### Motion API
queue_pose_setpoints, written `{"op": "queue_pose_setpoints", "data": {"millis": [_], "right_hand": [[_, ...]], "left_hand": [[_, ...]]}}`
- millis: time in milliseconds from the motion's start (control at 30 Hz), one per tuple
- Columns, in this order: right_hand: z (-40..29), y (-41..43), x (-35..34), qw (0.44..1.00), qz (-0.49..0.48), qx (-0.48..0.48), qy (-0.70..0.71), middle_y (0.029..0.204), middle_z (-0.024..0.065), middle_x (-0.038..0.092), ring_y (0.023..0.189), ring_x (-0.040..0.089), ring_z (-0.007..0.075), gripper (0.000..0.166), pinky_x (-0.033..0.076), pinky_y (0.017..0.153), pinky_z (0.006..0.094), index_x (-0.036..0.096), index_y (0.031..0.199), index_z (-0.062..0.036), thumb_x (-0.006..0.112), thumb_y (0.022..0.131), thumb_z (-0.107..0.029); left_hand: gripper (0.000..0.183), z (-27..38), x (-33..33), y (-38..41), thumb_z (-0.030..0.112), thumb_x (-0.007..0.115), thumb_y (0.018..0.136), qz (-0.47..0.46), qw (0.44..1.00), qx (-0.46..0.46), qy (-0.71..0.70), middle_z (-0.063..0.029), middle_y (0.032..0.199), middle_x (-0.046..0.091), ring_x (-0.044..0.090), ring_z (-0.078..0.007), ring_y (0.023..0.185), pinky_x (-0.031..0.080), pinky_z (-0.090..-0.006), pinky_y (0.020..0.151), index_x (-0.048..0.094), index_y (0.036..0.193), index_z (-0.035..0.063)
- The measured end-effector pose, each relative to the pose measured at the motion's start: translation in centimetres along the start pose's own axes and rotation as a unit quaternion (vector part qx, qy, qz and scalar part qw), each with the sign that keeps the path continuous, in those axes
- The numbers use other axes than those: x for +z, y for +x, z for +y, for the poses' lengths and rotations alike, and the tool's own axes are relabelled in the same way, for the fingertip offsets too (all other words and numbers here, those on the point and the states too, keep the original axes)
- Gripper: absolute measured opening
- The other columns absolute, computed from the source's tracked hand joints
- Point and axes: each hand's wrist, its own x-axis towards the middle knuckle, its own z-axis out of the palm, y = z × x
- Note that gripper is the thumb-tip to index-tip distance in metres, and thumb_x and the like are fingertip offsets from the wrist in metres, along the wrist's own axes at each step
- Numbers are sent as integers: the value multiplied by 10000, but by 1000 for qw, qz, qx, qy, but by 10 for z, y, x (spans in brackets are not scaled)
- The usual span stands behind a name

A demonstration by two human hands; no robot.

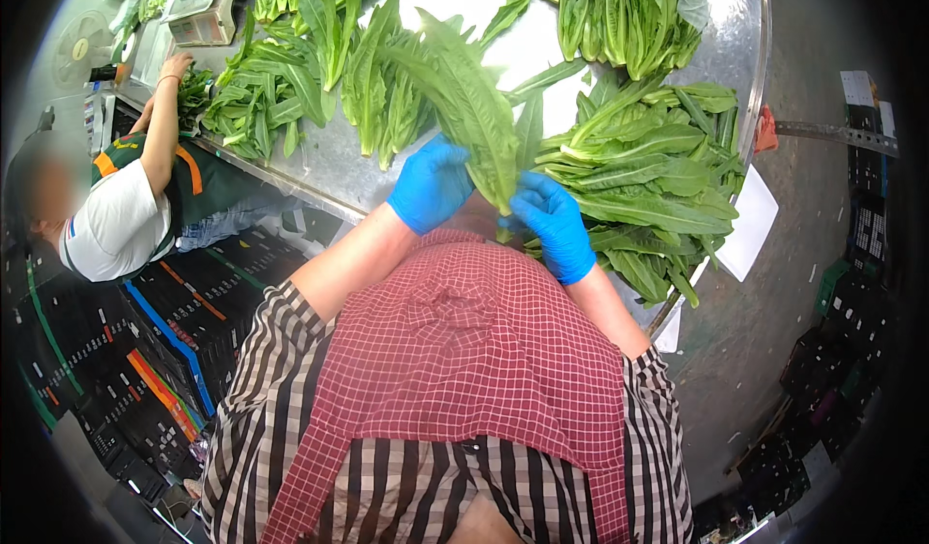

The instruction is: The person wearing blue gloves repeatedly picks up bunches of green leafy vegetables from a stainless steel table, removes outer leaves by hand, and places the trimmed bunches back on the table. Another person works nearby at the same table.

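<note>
Between my blue-gloved hands stands a head of long-leaved lettuce [475, 112], its leaves pointing away from me and its base low near my apron. My left hand [434, 185] is at its left side, fingers curled against the leaves. With its fingers bent, my right hand [548, 221] pinches the lower leaves near the base. A large pile of the same leafy greens [646, 174] lies just right of my right hand. Beyond my left hand, a loose bunch of lettuce [385, 86] rests on the metal table [319, 170].
More greens [628, 18] lie at the far right, partly under clear plastic. Further leaves [272, 94] spread at the left. A co-worker [131, 203] reaches over the table's left edge beside a scale [207, 7]. Black crates [174, 333] stand behind at the left.
</note>
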Motion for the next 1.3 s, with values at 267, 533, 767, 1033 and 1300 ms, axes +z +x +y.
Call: {"op": "queue_pose_setpoints", "data": {"millis": [267, 533, 767, 1033, 1300], "right_hand": [[6, 8, 0, 967, 53, -169, -182, 1028, 59, 563, 769, 527, 86, 656, 481, 740, 235, 462, 1319, -43, 743, 728, -9], [2, 5, 5, 968, 2, -200, -151, 1066, 69, 562, 792, 536, 95, 684, 482, 760, 249, 429, 1352, -53, 704, 730, 16], [2, 4, 6, 982, 0, -129, -139, 1110, 91, 562, 792, 550, 109, 685, 489, 747, 252, 423, 1347, -45, 731, 735, -41], [-2, 7, 12, 952, 37, -166, -254, 1045, 90, 608, 799, 585, 123, 554, 506, 725, 257, 476, 1295, -15, 709, 802, -113], [5, 12, -1, 996, -65, -42, 46, 1104, 122, 625, 792, 631, 140, 447, 525, 725, 275, 489, 1270, 26, 606, 904, -203]], "left_hand": [[596, 1, 4, 0, 46, 463, 798, 30, 999, -23, 6, -158, 1318, 488, 509, -310, 1179, 374, -454, 1051, 353, 1382, 14], [455, 1, -19, 1, 120, 437, 913, 52, 991, -40, -119, -187, 1311, 486, 500, -325, 1193, 360, -492, 1064, 394, 1347, -10], [427, 4, -18, 1, 137, 387, 952, 41, 978, -76, -189, -196, 1342, 458, 463, -330, 1231, 346, -473, 1082, 389, 1351, -13], [421, 1, 4, 2, 195, 482, 947, 54, 994, 1, 96, -134, 1277, 529, 516, -252, 1182, 406, -429, 1036, 421, 1333, 40], [455, 1, -2, 3, 329, 484, 960, 138, 986, -5, 91, -123, 1261, 539, 533, -241, 1144, 420, -407, 997, 433, 1329, 68]]}}
